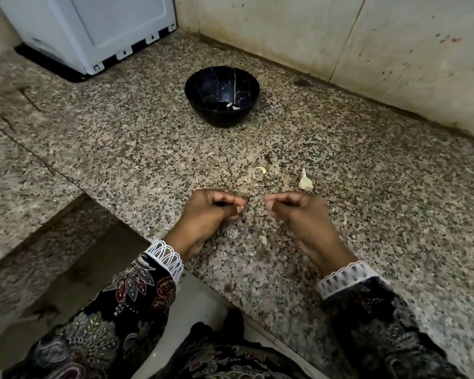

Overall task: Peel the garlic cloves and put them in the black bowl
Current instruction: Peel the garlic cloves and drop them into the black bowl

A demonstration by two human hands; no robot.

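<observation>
Left hand (pixel 212 207) and right hand (pixel 293 207) rest on counter (pixel 367 214), fingers curled; contents hidden.

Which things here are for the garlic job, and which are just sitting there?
For the job:
black bowl, two pale garlic pieces inside
garlic clove on the counter
small garlic bits and
left hand and right hand, fingers curled

Just there:
white appliance
granite counter
wall

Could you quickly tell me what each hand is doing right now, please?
Left hand: fingers curled; whether the grip holds anything cannot be told.
Right hand: fingers curled too; nothing visible in the grip, cannot be told.
</observation>
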